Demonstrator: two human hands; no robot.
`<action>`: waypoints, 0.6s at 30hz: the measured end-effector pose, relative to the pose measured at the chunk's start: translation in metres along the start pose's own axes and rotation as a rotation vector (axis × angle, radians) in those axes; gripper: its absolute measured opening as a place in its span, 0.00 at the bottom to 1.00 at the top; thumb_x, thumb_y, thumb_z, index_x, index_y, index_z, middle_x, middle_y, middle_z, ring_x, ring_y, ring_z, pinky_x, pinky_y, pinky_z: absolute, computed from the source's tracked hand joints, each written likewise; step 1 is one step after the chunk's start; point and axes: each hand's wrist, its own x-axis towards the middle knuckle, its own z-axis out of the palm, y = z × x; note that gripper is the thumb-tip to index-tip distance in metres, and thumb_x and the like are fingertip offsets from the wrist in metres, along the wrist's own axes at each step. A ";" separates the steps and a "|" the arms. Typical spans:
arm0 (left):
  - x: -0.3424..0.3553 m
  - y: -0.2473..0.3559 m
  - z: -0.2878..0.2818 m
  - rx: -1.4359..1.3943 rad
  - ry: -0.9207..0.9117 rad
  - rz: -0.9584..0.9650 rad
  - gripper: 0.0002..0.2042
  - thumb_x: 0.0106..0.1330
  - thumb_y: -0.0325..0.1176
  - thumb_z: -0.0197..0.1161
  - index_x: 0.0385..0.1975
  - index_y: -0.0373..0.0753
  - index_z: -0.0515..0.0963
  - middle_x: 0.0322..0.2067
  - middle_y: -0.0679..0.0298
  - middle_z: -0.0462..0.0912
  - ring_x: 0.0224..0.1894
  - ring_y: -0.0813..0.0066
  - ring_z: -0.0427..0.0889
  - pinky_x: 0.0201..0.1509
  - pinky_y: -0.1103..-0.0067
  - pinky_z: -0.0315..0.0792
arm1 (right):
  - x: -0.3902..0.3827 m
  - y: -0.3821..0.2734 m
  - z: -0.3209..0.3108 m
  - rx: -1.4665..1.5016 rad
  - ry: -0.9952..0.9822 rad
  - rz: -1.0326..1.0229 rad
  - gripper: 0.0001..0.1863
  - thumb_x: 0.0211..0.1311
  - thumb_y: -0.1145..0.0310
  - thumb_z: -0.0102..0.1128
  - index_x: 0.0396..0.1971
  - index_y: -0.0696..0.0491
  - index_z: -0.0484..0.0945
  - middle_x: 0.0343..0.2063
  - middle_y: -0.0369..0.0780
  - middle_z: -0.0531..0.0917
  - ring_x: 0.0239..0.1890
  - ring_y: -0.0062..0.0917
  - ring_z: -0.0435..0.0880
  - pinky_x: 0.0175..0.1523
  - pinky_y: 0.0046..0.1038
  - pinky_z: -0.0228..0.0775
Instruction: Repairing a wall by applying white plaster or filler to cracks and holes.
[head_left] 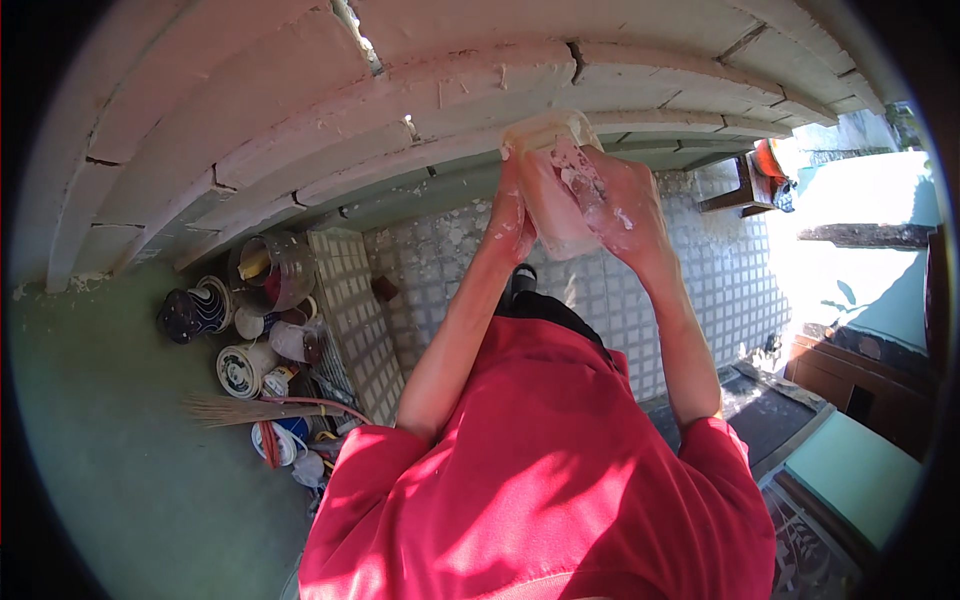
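Both hands are raised at about 12 o'clock, clasping a pale tub (553,190) smeared with white paste, just beneath the moulding (420,100). The left hand (512,215) wraps its fingers around the tub's left side; the right hand (625,205) grips the right side, fingers curled closed. Buckets (265,270) stand on the floor at 9 o'clock.

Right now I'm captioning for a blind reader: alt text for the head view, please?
Both hands, left hand and right hand, smeared white, hold a pale plastic tub up near stepped white mouldings. Below: red shirt, tiled floor, cluttered buckets at left.
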 end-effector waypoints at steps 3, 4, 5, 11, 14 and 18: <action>-0.005 -0.001 -0.003 -0.003 -0.049 -0.005 0.38 0.67 0.67 0.41 0.64 0.40 0.62 0.59 0.58 0.71 0.60 0.65 0.73 0.63 0.69 0.70 | -0.001 -0.002 -0.002 0.086 -0.010 0.076 0.13 0.52 0.68 0.56 0.36 0.59 0.77 0.29 0.54 0.79 0.35 0.53 0.78 0.40 0.42 0.70; -0.007 0.000 -0.003 0.005 -0.056 0.002 0.39 0.66 0.67 0.42 0.65 0.39 0.61 0.60 0.57 0.70 0.61 0.64 0.72 0.64 0.69 0.69 | 0.000 -0.001 -0.003 0.079 0.027 0.106 0.13 0.53 0.68 0.55 0.35 0.60 0.77 0.28 0.55 0.79 0.35 0.53 0.77 0.40 0.41 0.70; -0.010 0.001 -0.003 0.005 -0.052 0.002 0.39 0.66 0.67 0.42 0.65 0.39 0.61 0.60 0.57 0.70 0.61 0.64 0.72 0.64 0.69 0.69 | 0.002 0.000 -0.005 0.081 0.024 0.106 0.13 0.53 0.68 0.55 0.35 0.60 0.77 0.28 0.55 0.79 0.35 0.53 0.77 0.40 0.41 0.70; -0.018 0.002 -0.009 0.049 -0.104 -0.019 0.40 0.65 0.68 0.42 0.65 0.39 0.60 0.60 0.57 0.70 0.61 0.64 0.72 0.64 0.68 0.69 | 0.005 0.004 0.002 -0.019 -0.024 0.037 0.16 0.54 0.67 0.56 0.42 0.57 0.79 0.31 0.53 0.82 0.35 0.48 0.82 0.43 0.36 0.73; -0.017 0.004 -0.016 0.072 -0.130 -0.067 0.39 0.66 0.68 0.42 0.64 0.38 0.62 0.58 0.57 0.72 0.59 0.65 0.73 0.63 0.70 0.71 | -0.003 -0.013 -0.001 0.173 -0.079 0.071 0.15 0.54 0.64 0.54 0.36 0.59 0.77 0.28 0.55 0.78 0.33 0.55 0.75 0.38 0.40 0.70; -0.015 -0.003 -0.016 0.140 -0.103 -0.078 0.39 0.68 0.67 0.39 0.65 0.38 0.60 0.61 0.57 0.69 0.62 0.64 0.71 0.65 0.70 0.67 | -0.009 0.013 0.005 0.181 -0.143 0.030 0.15 0.56 0.65 0.57 0.39 0.58 0.78 0.28 0.51 0.81 0.28 0.39 0.81 0.39 0.32 0.72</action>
